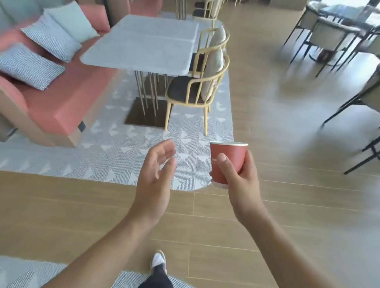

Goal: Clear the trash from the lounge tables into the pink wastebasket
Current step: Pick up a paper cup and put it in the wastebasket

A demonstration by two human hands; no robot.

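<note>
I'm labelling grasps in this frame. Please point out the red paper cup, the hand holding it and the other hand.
red paper cup [228, 151]: head view, upper side wall, above the thumb.
right hand [241, 180]: head view, middle of the hand gripping the cup.
left hand [156, 176]: head view, middle of the hand.

Pink sofa [60, 104], checked cushions [24, 66], wooden chair [187, 92]

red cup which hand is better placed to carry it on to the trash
Right. The right hand grips the red cup upright, so no handover is needed; the left hand is open and empty beside it.
</note>
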